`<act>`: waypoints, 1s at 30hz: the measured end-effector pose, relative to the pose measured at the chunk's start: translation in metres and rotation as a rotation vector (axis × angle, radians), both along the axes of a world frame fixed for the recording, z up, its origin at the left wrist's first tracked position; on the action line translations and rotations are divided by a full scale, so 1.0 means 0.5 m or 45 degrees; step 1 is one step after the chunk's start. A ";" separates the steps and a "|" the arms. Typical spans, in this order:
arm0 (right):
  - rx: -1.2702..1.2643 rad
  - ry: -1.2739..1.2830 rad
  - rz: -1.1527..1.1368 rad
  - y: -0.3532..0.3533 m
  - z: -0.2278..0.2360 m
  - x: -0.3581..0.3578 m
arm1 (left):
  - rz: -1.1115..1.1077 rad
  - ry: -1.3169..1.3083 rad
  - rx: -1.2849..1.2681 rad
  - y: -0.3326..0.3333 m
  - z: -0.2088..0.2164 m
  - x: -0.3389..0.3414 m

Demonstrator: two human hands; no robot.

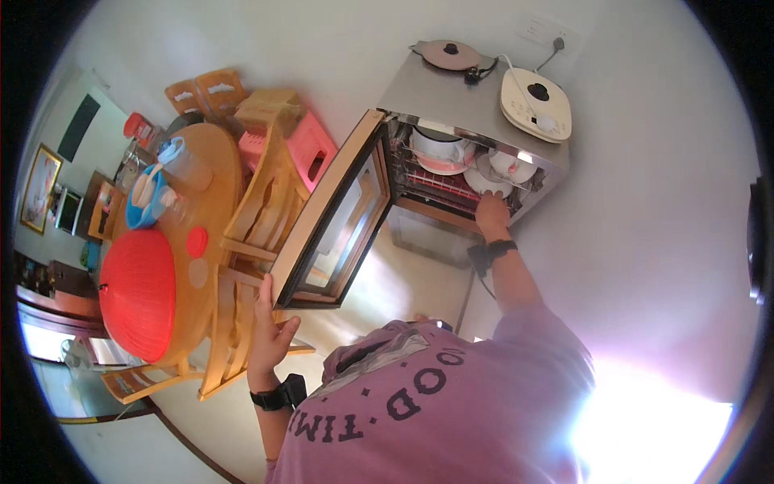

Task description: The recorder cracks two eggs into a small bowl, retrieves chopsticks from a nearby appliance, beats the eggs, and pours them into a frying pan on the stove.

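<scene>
A steel dish cabinet (pixel 451 89) stands against the wall with its glass door (pixel 347 218) swung wide to the left. My left hand (pixel 272 335) rests at the door's outer corner, fingers stretched along the edge and thumb apart. Reaching into the cabinet, my right hand (pixel 492 216) has its fingers bent at the rim of a white plate (pixel 485 179); its fingertips are partly hidden. Beside that plate sits a white bowl (pixel 512 165). Further left on the rack is a white pot with a pink base (pixel 439 152).
A cream electric cooker (pixel 536 105) and a pink lid (pixel 450 55) lie on the cabinet top. At left are a round wooden table (pixel 205 161) with a red food cover (pixel 139 294), wooden chairs (pixel 262 202) and a pink stool (pixel 310 149). Below stands a second door (pixel 427 238).
</scene>
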State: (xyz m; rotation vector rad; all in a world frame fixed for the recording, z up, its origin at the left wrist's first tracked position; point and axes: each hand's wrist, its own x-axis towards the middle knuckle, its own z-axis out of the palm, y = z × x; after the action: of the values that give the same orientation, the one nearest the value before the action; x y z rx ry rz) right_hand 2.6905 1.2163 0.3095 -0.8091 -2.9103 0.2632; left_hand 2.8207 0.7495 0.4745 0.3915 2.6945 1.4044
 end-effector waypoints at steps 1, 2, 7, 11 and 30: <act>-0.001 0.002 -0.012 0.003 -0.008 0.018 | -0.024 -0.030 0.012 -0.005 0.002 0.000; -0.083 -0.010 -0.017 0.013 -0.020 0.037 | -0.039 -0.028 0.010 -0.013 -0.003 -0.004; -0.223 -0.101 -0.172 -0.022 0.003 0.140 | -0.163 -0.240 0.213 -0.025 0.006 -0.003; -0.612 0.328 -0.025 -0.076 0.129 0.191 | -0.302 -0.236 0.086 -0.025 0.036 0.000; -1.192 1.180 0.741 -0.397 0.593 0.350 | -0.580 -0.211 0.246 -0.156 -0.083 0.231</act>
State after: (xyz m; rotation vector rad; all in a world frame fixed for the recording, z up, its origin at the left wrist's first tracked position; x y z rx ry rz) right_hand 2.8653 1.0180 0.6061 0.1812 -1.9303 1.5943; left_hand 2.9362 0.6713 0.4331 0.8031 2.1614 1.4764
